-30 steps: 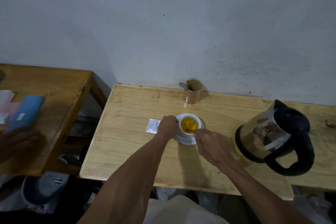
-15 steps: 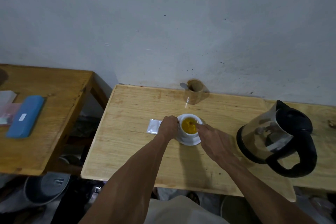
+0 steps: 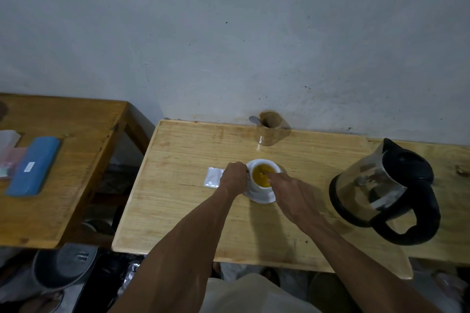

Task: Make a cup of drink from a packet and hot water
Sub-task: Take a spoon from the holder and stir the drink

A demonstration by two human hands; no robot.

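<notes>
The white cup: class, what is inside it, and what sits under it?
Inside the white cup: amber liquid and a stirrer's tip. Under it: a white saucer. The right hand hides the stirrer's handle.

left hand (image 3: 233, 177): curled, fist-like | right hand (image 3: 292, 194): fingers pinched, extended forward

No legible txt; label on blue case (image 3: 33, 165) unreadable.

Light wooden table (image 3: 178, 211) against the wall carries: white saucer (image 3: 262, 197) under a cup, silver packet (image 3: 213, 177) left of it, wooden holder (image 3: 269, 132) at the rear edge, glass kettle (image 3: 381, 190) (black handle) at right. Adjoining darker table (image 3: 84, 134) bears a blue case (image 3: 34, 165).
</notes>
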